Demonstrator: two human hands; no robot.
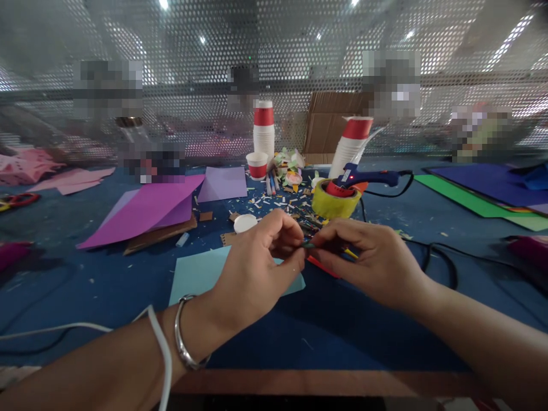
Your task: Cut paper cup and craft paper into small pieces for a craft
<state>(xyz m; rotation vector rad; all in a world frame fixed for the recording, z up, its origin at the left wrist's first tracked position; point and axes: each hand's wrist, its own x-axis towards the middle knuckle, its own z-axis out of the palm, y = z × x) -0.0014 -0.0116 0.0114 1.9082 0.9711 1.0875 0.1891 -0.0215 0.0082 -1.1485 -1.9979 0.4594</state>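
Observation:
My left hand (261, 268) and my right hand (363, 254) meet over the table, both with fingers closed in a pinch. Between their fingertips shows a small green piece (307, 244), mostly hidden, perhaps paper. Beneath my left hand lies a light blue paper sheet (199, 271). A red strip (324, 267) and a thin yellow item (350, 253) show around my right fingers; whether they are held or lie behind, I cannot tell. A white lid-like disc (245, 223) lies just beyond my left hand.
A blue glue gun (377, 178) rests on a yellow tape roll (336, 202), its black cord trailing right. Cup stacks (264, 134) (351, 145) stand behind scattered paper scraps. Purple paper (149, 208) lies left, green and blue sheets (471, 191) right. A white cable (160, 342) crosses my left forearm.

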